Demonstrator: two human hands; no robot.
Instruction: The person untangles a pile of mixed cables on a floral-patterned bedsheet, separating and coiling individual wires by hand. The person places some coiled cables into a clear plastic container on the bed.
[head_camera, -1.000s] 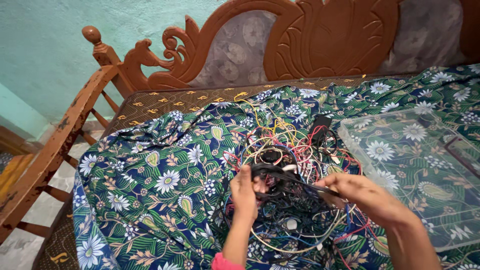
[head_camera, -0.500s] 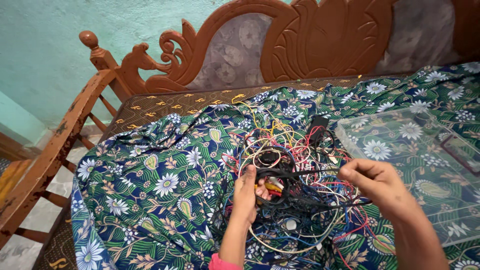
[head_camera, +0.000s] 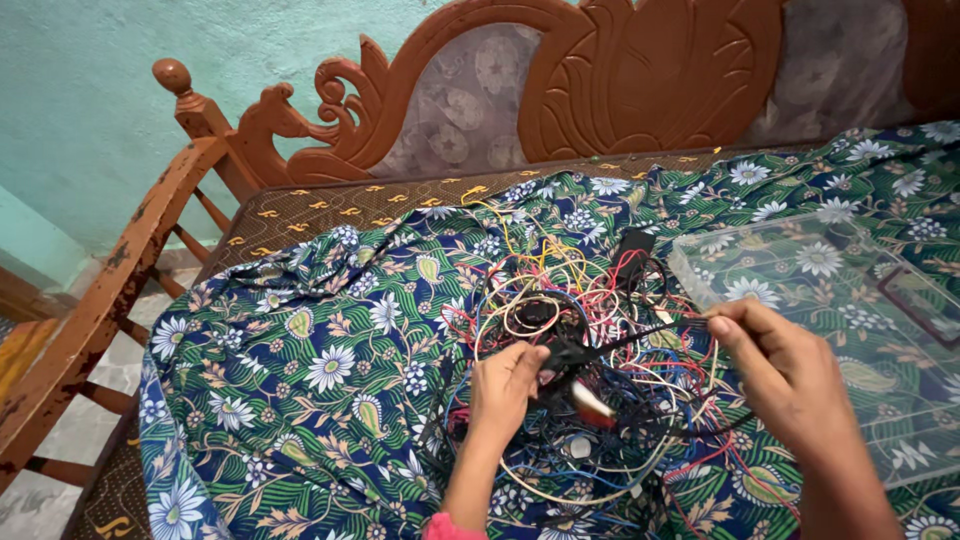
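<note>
A tangled heap of thin cables (head_camera: 590, 400) in red, yellow, white, blue and black lies on a floral bedsheet (head_camera: 300, 360). My left hand (head_camera: 505, 385) presses down on the heap and pinches a black cable near its middle. My right hand (head_camera: 785, 370) grips the other end of that black cable (head_camera: 640, 335) and holds it stretched taut between both hands, above the pile. A small black adapter (head_camera: 632, 250) lies at the far edge of the heap.
A clear plastic box (head_camera: 900, 370) sits on the sheet to the right of the heap. A carved wooden headboard (head_camera: 640, 80) rises behind. A worn wooden rail (head_camera: 110, 290) runs along the left, with tiled floor below it.
My right hand has pulled the black cable out to the right and upward, stretching it. My left hand shifted slightly right and lower on the heap. A loop of black cable came loose from the pile.
</note>
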